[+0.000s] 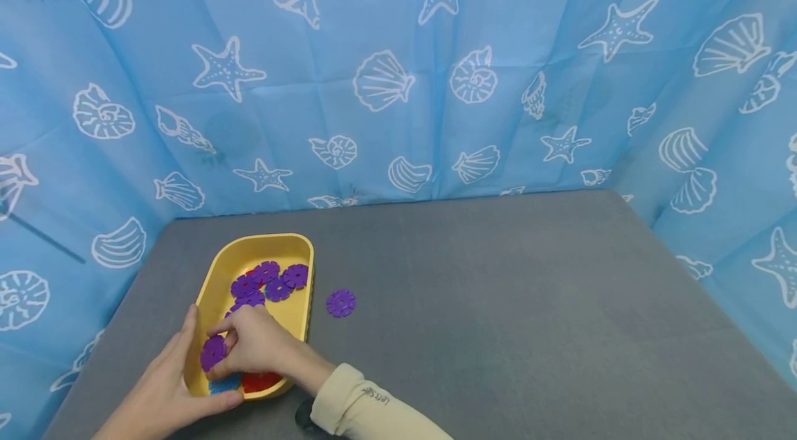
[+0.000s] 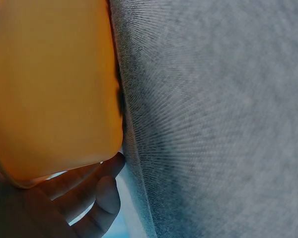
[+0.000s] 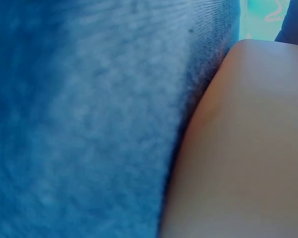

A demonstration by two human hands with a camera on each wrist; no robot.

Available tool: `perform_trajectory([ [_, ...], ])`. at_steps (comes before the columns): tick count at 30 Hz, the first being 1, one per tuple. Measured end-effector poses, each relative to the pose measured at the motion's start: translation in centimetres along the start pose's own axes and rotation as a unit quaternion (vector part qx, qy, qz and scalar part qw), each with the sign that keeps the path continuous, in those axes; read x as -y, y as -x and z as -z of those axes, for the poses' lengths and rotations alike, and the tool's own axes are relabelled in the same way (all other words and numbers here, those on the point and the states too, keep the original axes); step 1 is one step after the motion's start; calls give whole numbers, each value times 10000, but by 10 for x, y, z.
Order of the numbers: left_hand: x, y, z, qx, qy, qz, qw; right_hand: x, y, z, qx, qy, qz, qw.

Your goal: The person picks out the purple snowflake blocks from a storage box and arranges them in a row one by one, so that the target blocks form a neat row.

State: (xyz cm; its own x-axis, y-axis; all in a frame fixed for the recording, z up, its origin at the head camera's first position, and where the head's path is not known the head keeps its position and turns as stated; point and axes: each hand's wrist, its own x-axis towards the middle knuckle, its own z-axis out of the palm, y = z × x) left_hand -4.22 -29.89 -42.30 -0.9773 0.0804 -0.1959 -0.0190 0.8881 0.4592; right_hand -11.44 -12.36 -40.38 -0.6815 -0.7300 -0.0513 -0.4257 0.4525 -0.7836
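Note:
My left hand (image 1: 163,385) holds the near left corner of a yellow plastic bin (image 1: 309,301), thumb along its front and fingers along its left side. In the left wrist view, fingers (image 2: 97,196) bend around the wall of the bin. Reaching into the bin, my right hand (image 1: 258,342) pinches a purple notched disc (image 1: 214,353) between thumb and fingers. Several other purple discs (image 1: 278,288) lie toward the far end, with a little red beneath them. Blue pieces (image 1: 225,383) and red pieces (image 1: 258,382) show at the near end, partly hidden by the right hand.
One loose purple disc (image 1: 341,303) lies on the grey tabletop (image 1: 498,315), to the right of the bin. A blue curtain (image 1: 398,135) with white shells and starfish hangs behind the table and along its sides.

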Motion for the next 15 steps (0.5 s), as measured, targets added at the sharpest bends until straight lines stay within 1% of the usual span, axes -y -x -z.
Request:
perform_trajectory([
  [5,0,0,-1,1,22,45,10000,1,1,1,-636,-327,166,9973],
  [9,0,1,-1,-47,75,7,10000,3,4,5,-1133,-630,377,9909],
  [11,0,1,-1,-64,61,6,10000,4,6,7,-1301,-758,409,9878],
  [15,-1,1,0,44,57,113,9999,4,12,15,-1406,-960,274,9850],
])
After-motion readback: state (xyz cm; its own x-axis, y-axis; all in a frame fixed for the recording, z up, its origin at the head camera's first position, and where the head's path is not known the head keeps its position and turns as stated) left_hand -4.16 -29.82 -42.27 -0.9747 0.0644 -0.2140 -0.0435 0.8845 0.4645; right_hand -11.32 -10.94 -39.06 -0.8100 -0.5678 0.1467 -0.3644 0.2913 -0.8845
